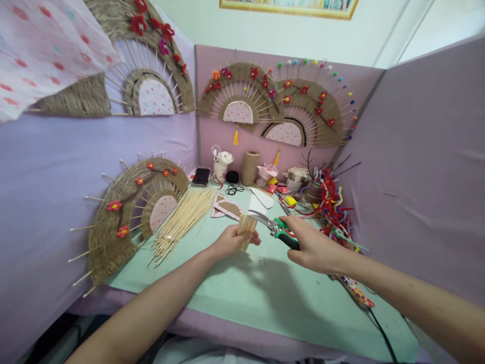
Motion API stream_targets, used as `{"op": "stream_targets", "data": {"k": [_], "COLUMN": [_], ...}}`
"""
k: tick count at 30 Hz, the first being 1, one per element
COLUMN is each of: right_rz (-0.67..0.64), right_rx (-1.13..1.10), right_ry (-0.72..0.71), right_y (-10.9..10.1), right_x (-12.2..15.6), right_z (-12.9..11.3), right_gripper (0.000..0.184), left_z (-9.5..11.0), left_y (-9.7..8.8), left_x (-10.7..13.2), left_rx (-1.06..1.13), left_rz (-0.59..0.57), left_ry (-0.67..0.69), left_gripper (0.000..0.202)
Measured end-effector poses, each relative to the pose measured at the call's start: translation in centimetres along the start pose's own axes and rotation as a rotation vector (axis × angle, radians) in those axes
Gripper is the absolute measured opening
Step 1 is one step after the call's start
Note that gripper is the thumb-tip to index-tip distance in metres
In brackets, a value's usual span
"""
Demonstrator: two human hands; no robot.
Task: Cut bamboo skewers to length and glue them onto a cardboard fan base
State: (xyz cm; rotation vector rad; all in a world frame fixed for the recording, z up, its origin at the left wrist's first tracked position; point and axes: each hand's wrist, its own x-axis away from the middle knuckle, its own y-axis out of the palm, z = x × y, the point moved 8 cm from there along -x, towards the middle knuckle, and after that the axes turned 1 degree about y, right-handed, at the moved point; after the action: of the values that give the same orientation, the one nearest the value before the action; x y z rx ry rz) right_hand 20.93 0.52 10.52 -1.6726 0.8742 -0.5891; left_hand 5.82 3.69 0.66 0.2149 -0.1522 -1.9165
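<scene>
My left hand (pixel 231 239) is wrapped round a short bundle of thin wooden sticks (pixel 247 225), held upright above the table. In my right hand (pixel 316 245) is a pair of pruning shears (pixel 282 235) with green and black handles. The blades point left and lie at the top of the bundle; whether they touch a stick I cannot tell. Left of my left hand a large pile of long wooden sticks (pixel 189 215) lies on the table. White paper pieces (pixel 261 199) and cardboard half-rounds (pixel 227 207) lie just behind the bundle.
Twine-woven fans with red flowers (pixel 242 81) hang on the fabric-covered panels, and another fan (pixel 125 217) leans at left. A twine spool (pixel 250 168) and a white jug (pixel 222 166) stand at the back. Red pipe cleaners (pixel 333 207) crowd the table's (pixel 223 283) right side.
</scene>
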Motion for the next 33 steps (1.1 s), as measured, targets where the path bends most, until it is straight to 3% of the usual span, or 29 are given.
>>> {"op": "stream_targets", "data": {"k": [6, 13, 16, 21, 24, 29, 33], "right_rz": [-0.04, -0.072, -0.032, 0.06, 0.072, 0.135, 0.177], "right_rx": [-0.115, -0.111, -0.176, -0.291, -0.25, -0.086, -0.017], "right_ry": [0.088, -0.054, 0.02, 0.44, 0.527, 0.597, 0.604], "right_y": [-0.8, -0.9, -0.7, 1.4, 3.8, 7.3, 8.2], "right_x": [-0.6, -0.9, -1.7, -4.7, -7.2, -11.9, -16.6], "right_z": [1.3, 1.1, 2.6, 8.8, 10.8, 11.0, 10.3], "right_gripper": [0.058, 0.059, 0.058, 0.042, 0.034, 0.05, 0.057], "left_z": [0.2, 0.0, 0.0, 0.0, -0.2, -1.1, -2.0], "left_y": [0.3, 0.2, 0.2, -0.3, -1.2, -3.4, -4.1], "left_x": [0.0, 0.0, 0.0, 0.1, 0.0, -0.2, -0.1], "left_rx": [-0.043, -0.059, -0.059, -0.004, 0.113, 0.354, 0.445], "left_rz": [-0.028, -0.025, -0.022, 0.064, 0.14, 0.266, 0.311], "left_ry": [0.022, 0.02, 0.022, 0.032, 0.055, 0.025, -0.086], "left_gripper": [0.041, 0.039, 0.037, 0.034, 0.035, 0.033, 0.017]}}
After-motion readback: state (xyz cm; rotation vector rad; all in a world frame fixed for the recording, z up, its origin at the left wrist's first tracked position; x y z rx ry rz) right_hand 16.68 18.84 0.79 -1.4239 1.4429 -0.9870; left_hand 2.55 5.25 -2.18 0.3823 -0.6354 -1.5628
